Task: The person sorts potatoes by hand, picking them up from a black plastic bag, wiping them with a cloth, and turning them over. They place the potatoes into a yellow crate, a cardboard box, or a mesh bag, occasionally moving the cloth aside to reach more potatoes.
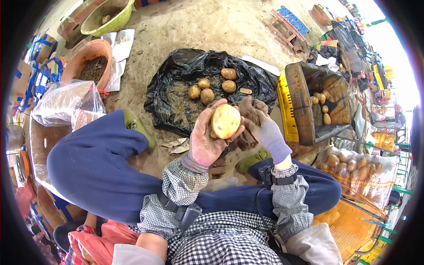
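My left hand (207, 137), in a soiled glove, is closed around a large pale yellow potato (226, 121). Close beside it, my right hand (264, 131) in a greyish glove has its fingers curled toward the potato. Dark brown, rag-like material (252, 110) lies at those fingers; blur and dirt hide whether it is cloth or the glove itself. Beyond both hands, a black plastic sheet (161, 104) is spread on the ground with loose soil on it. Several brown potatoes (207, 96) rest there, two of them (229, 86) farther right.
On the right stands a yellow crate (288, 106) lined with dark plastic, small potatoes inside. Nearer me is a clear bag of potatoes (353, 170). An orange tub (90, 48) of soil and a green basin (123, 17) stand left. A plastic-covered carton (48, 132) sits by my left knee.
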Motion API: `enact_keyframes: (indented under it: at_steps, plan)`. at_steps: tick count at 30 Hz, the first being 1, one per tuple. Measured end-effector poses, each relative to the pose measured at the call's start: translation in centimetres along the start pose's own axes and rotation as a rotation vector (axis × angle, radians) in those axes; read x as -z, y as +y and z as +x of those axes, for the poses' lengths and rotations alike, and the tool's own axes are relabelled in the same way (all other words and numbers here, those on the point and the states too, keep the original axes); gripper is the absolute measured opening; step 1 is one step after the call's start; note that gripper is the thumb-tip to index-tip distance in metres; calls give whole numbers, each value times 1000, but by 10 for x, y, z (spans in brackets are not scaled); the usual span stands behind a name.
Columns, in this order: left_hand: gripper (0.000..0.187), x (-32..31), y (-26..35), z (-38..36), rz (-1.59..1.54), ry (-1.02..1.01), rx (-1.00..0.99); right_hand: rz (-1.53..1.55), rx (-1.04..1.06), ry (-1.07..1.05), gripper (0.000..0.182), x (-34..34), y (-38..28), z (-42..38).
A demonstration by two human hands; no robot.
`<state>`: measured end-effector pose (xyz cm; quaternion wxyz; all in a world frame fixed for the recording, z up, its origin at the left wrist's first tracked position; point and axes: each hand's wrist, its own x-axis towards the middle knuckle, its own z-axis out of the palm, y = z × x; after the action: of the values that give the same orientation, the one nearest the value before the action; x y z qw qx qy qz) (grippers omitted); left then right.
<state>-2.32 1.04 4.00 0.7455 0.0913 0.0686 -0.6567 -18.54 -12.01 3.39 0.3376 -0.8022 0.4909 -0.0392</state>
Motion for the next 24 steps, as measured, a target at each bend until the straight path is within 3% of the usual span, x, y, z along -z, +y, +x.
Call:
enact_keyframes:
  at_steps: [1,2,7,9,10,11,13,14,15,16,17,19,23,24]
  plan:
    - [48,3,-1,1,59,-11,-55,-326,-92,-63,54,15,-21,-9]
    - [48,6,-1,2,82,3,-98,-346,-98,-47,55,22,-30,-16]
    - [49,10,-4,6,60,134,-189,-349,36,177,53,33,-43,-25]
    - [49,11,-4,5,87,95,-207,-295,268,415,57,34,-43,-26]
    - [49,11,-4,5,94,82,-200,-202,227,367,70,37,-52,-27]
    - [50,11,-5,5,155,71,-250,-202,226,384,70,30,-56,-26]
    - [50,13,-10,4,223,37,-295,944,152,29,78,5,-55,-22]
    - [52,14,-13,3,715,-32,-474,954,117,-109,79,-5,-42,-16]
    - [54,20,-14,8,681,-80,-456,961,82,-242,80,-13,-33,-13]
    - [57,11,-13,11,647,-128,-435,1400,-2,-299,71,-15,-38,-20]
    - [59,3,-18,7,556,-109,-436,1504,-126,-303,61,-6,-38,-22]
    - [59,5,-10,9,261,-32,-296,1774,-86,-265,50,-10,-21,-15]
    - [65,49,0,11,185,76,-211,1972,-106,-123,36,20,-25,-16]
    - [69,55,-2,9,175,81,-171,1991,63,-163,33,27,-23,-17]
